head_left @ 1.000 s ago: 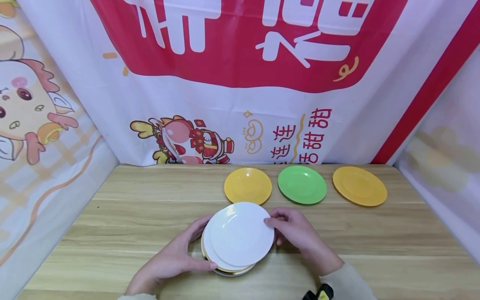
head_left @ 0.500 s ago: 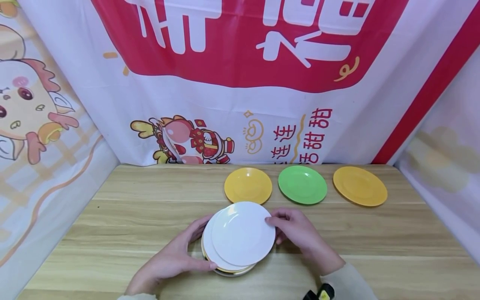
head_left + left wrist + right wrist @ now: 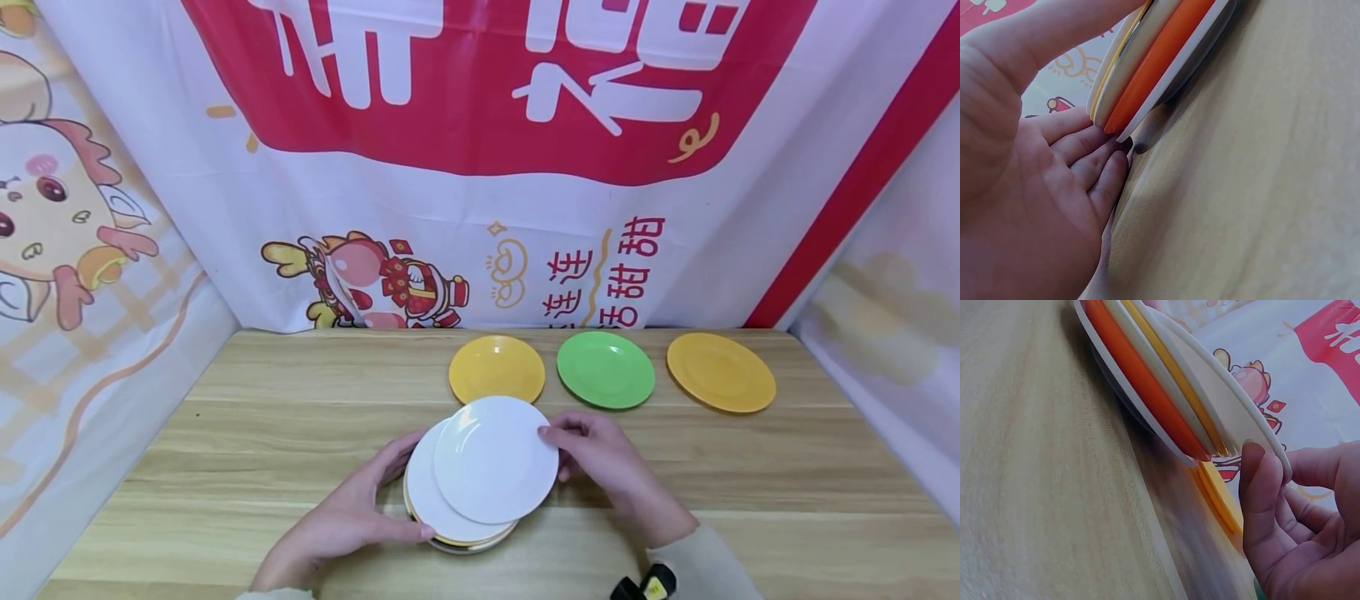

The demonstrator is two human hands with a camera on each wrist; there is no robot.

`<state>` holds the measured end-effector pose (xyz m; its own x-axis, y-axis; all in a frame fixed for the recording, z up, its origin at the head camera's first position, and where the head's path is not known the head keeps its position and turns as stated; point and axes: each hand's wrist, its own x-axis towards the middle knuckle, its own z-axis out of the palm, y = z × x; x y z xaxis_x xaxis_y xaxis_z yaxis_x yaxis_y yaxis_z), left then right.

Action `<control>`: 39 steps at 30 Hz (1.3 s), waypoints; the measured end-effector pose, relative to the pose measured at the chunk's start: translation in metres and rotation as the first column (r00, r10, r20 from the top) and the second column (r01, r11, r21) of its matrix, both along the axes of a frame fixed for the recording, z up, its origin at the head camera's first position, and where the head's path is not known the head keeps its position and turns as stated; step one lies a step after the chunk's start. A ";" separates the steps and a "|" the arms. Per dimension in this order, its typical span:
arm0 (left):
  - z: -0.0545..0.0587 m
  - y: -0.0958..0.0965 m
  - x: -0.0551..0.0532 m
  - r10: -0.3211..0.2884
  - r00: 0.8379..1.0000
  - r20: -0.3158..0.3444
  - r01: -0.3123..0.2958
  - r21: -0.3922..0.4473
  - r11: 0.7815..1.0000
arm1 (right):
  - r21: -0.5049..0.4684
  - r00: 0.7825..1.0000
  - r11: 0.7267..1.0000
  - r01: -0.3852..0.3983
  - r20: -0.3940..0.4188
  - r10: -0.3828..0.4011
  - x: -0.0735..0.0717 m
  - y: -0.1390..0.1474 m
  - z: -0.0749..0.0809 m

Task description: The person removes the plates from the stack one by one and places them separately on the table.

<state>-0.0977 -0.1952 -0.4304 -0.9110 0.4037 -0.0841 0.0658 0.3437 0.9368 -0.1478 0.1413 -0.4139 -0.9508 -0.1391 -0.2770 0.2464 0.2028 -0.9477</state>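
My right hand [image 3: 600, 454] pinches the right rim of a white plate [image 3: 497, 460], thumb on top and fingers beneath. In the right wrist view, that plate tilts up from a stack of plates [image 3: 1147, 381] at the gripped side. The stack shows another white plate [image 3: 426, 492] just below, then yellow, cream, orange and white rims, with a dark base at the bottom. My left hand [image 3: 356, 508] holds the stack's left side, thumb at the front rim and fingers round the back left. In the left wrist view its fingers [image 3: 1079, 140] touch the rims.
Along the back of the wooden table [image 3: 300, 417] lie a yellow plate [image 3: 497, 371], a green plate [image 3: 605, 369] and another yellow plate [image 3: 720, 372]. The first sits right behind the stack. A printed cloth [image 3: 480, 167] hangs behind, with cloth sides left and right.
The top white plate has slid a little to the right and back, together with my right hand, baring more of the white plate below. My left hand stays in place.
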 end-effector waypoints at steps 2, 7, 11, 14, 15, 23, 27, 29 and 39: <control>0.000 0.000 0.000 -0.001 1.000 -0.004 0.001 -0.005 1.000 | -0.007 1.000 1.000 -0.008 -0.002 0.008 0.000 0.001 0.000; 0.000 0.000 0.000 -0.004 1.000 -0.009 0.004 0.002 1.000 | -0.007 1.000 1.000 -0.016 0.002 0.016 0.000 0.002 0.002; 0.000 -0.001 0.000 -0.008 1.000 -0.009 0.008 0.016 1.000 | -0.004 1.000 1.000 -0.012 0.006 0.012 -0.001 0.002 0.005; 0.001 -0.001 0.000 -0.004 1.000 -0.003 0.004 0.004 1.000 | -0.018 1.000 1.000 -0.018 -0.009 0.017 -0.002 0.002 0.007; 0.001 -0.002 0.000 -0.001 1.000 0.000 0.001 -0.004 1.000 | -0.025 1.000 1.000 -0.017 -0.012 0.017 -0.002 0.003 0.008; 0.003 -0.001 0.002 0.003 1.000 0.022 -0.003 -0.015 1.000 | -0.042 0.999 0.999 0.013 -0.037 -0.014 -0.005 0.013 0.018; 0.002 0.000 0.001 -0.003 1.000 0.022 0.003 -0.014 1.000 | -0.045 0.999 0.998 0.039 -0.027 -0.041 -0.006 0.025 0.021; 0.002 0.000 0.001 -0.002 1.000 0.025 0.003 -0.015 1.000 | -0.046 0.998 0.998 0.048 -0.025 -0.050 -0.006 0.033 0.021; 0.002 0.001 -0.001 0.006 0.999 0.040 -0.004 -0.037 0.999 | -0.057 0.995 0.993 0.102 -0.002 -0.103 0.001 0.082 0.016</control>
<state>-0.0983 -0.1946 -0.4284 -0.9086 0.3952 -0.1355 0.0264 0.3780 0.9254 -0.1468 0.2229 -0.3983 -0.9621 -0.0562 -0.2669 0.2587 0.1223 -0.9582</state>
